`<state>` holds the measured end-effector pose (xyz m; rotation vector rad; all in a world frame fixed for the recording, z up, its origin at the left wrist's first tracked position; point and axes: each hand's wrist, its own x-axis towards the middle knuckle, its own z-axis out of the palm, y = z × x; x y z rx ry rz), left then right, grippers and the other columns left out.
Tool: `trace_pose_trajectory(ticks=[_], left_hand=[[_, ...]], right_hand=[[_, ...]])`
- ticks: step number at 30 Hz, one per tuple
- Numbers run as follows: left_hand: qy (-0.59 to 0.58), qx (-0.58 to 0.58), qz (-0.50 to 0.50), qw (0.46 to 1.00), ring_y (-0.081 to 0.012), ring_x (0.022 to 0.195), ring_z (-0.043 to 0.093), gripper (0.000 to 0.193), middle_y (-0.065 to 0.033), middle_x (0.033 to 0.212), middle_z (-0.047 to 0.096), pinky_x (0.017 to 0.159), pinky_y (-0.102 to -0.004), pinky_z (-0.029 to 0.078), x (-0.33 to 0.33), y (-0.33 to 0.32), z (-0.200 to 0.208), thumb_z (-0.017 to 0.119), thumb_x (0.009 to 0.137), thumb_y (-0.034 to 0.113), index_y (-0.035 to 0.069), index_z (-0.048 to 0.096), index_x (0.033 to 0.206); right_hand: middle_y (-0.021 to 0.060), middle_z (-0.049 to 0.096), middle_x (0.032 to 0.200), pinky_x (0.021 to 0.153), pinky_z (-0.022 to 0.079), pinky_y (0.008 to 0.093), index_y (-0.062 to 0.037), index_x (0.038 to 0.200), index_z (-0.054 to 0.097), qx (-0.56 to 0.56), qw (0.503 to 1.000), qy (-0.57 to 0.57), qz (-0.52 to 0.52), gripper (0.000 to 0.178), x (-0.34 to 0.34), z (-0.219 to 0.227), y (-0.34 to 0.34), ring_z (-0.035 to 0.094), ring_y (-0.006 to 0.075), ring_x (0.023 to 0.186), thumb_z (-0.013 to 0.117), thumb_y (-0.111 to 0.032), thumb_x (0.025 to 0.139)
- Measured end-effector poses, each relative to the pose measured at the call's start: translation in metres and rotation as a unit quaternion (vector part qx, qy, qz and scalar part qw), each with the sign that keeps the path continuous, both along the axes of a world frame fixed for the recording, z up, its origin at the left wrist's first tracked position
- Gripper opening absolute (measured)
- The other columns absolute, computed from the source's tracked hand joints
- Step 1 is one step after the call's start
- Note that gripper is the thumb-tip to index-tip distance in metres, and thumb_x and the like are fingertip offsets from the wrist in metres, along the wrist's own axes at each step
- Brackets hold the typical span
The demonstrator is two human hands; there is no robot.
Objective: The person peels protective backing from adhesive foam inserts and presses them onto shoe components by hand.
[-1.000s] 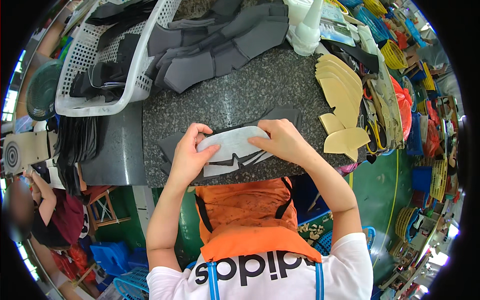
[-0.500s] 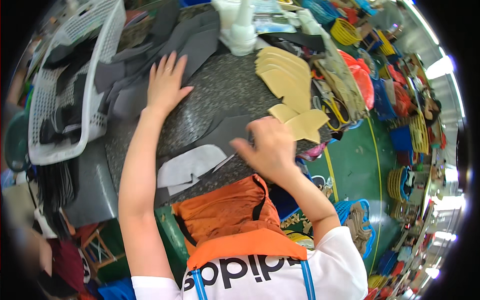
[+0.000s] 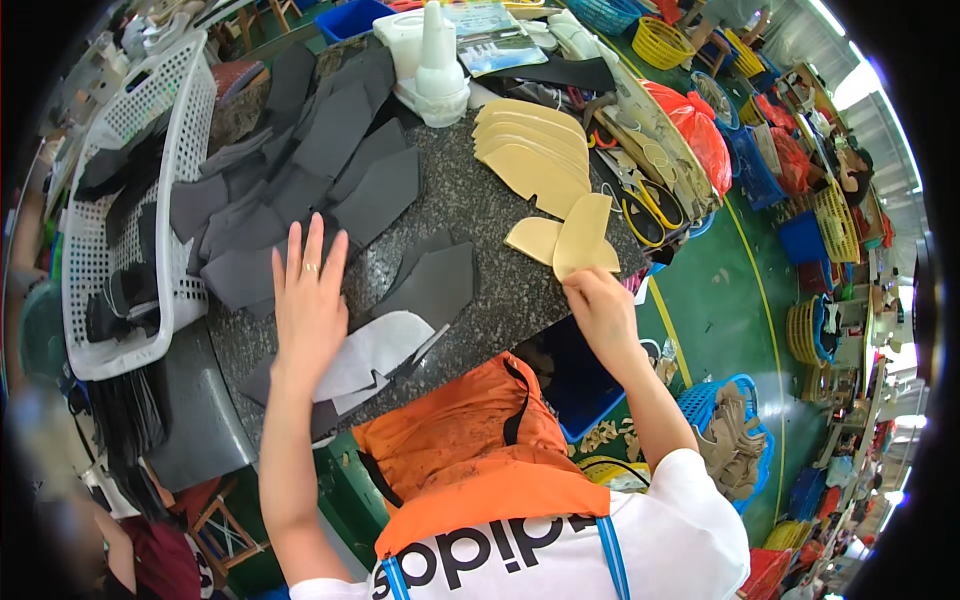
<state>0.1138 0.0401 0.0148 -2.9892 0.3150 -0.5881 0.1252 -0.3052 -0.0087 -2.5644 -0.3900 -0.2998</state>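
My left hand point(image 3: 310, 300) is open, palm down, with fingers spread at the near edge of a pile of dark grey cut pieces point(image 3: 335, 130). Beside its wrist lies a pale grey-white cut piece point(image 3: 375, 348), partly over dark grey sheets point(image 3: 437, 287). At the right edge of the table my right hand point(image 3: 603, 315) is closed, pinching the near end of a tan cut piece point(image 3: 584, 232). That piece crosses over another tan piece point(image 3: 532, 238). Behind them, several more tan pieces point(image 3: 530, 150) lie fanned in an overlapping stack.
A white plastic basket point(image 3: 185, 190) with dark pieces stands at the left. White bottles point(image 3: 438, 80) are at the back. Yellow-handled scissors point(image 3: 655, 212) lie in a tray at the right edge. An orange apron point(image 3: 470, 420) hangs between my arms at the near table edge.
My left hand has come back nearer from the far part of the grey pile. My right hand has moved right and closed on a tan piece, which has turned.
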Motion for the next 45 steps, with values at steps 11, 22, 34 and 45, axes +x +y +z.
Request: trace_pose_trajectory(ticks=[11, 22, 34, 45], left_hand=[[0.041, -0.052, -0.048, 0.997, -0.0369, 0.108, 0.060, 0.044, -0.0173, 0.118, 0.062, 0.088, -0.0424, 0.052, -0.073, -0.038, 0.004, 0.057, 0.075, 0.006, -0.001, 0.059, 0.118], [0.145, -0.628, -0.100, 0.758, -0.0315, 0.123, 0.052, 0.073, -0.0216, 0.129, 0.053, 0.100, -0.0380, 0.043, -0.088, -0.090, 0.018, 0.075, 0.078, 0.012, -0.002, 0.037, 0.139], [0.059, -0.870, -0.167, 0.461, -0.0283, 0.080, 0.057, 0.033, -0.0105, 0.086, 0.059, 0.089, -0.0431, 0.045, -0.113, -0.019, 0.001, 0.049, 0.094, 0.033, 0.005, 0.060, 0.079], [0.189, -0.721, 0.134, 0.653, -0.0076, 0.074, 0.061, 0.038, -0.0035, 0.084, 0.065, 0.063, -0.0201, 0.047, -0.102, -0.006, -0.026, 0.066, 0.083, -0.003, 0.005, 0.048, 0.115]], right_hand=[[0.0087, 0.065, 0.081, 0.059, 0.049, 0.0240, 0.0030, 0.091, 0.066, 0.200, 0.961, 0.147, -0.122, 0.008, 0.006, 0.041, -0.021, 0.065, 0.0116, 0.067, 0.061, -0.001, 0.085], [0.0101, 0.057, 0.079, 0.062, 0.049, 0.0381, -0.0032, 0.086, 0.057, 0.176, 0.893, 0.078, 0.407, 0.011, -0.013, 0.064, 0.101, 0.060, 0.0307, 0.071, 0.064, -0.001, 0.078], [0.0105, 0.065, 0.076, 0.063, 0.048, 0.0365, -0.0012, 0.082, 0.063, -0.120, 0.681, 0.460, 0.557, 0.021, 0.024, 0.025, 0.064, 0.061, 0.0285, 0.066, 0.060, -0.022, 0.078], [0.0140, 0.056, 0.060, 0.055, 0.044, 0.0349, 0.0023, 0.081, 0.064, 0.040, 0.868, 0.319, 0.377, 0.028, 0.053, 0.025, 0.145, 0.057, 0.0227, 0.056, 0.067, -0.025, 0.083]])
